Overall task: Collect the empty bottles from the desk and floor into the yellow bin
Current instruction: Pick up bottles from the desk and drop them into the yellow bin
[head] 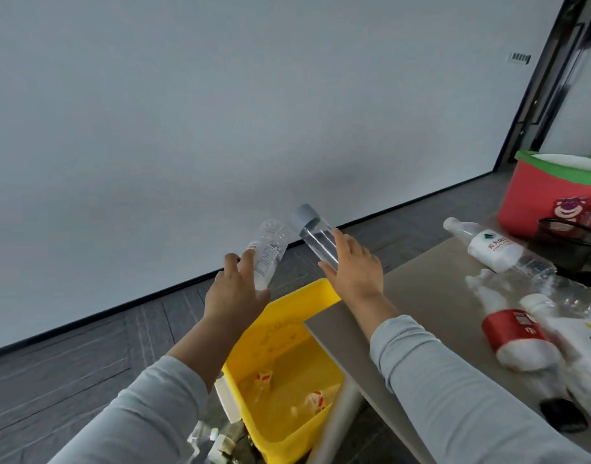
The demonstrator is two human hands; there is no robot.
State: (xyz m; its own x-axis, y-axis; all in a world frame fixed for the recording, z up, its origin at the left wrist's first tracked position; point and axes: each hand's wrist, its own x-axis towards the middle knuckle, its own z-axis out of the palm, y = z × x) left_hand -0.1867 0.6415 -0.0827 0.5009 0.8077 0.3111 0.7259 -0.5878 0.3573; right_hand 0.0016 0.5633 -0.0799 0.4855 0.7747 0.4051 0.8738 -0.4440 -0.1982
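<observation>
You hold two bottles above the yellow bin [284, 343].
Your left hand [235, 293] grips the labelled bottle [267, 252]; your right hand [352, 266] grips the clear bottle [316, 236].

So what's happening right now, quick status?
Left hand grips labelled bottle; right hand grips clear bottle. Both above yellow bin. Path clear.
</observation>
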